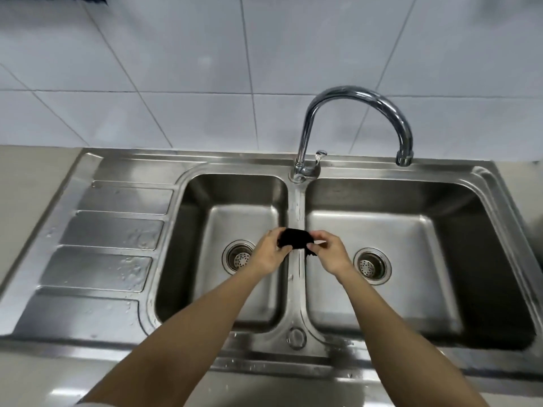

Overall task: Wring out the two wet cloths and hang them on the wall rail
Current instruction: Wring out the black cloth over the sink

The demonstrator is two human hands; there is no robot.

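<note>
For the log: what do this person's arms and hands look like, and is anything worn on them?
Both forearms are bare from the bottom edge of the frame to the wrists. The left hand and right hand wear no gloves, and no watch, ring or bracelet shows. A pale patch at the lower left corner may be clothing; too little shows to tell.

black cloth [293,238], steel-grey sink [123,198]

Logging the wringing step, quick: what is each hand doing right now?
Left hand: grips one end of the black cloth.
Right hand: pinches the cloth's other end, above the divider of the sink.
</note>
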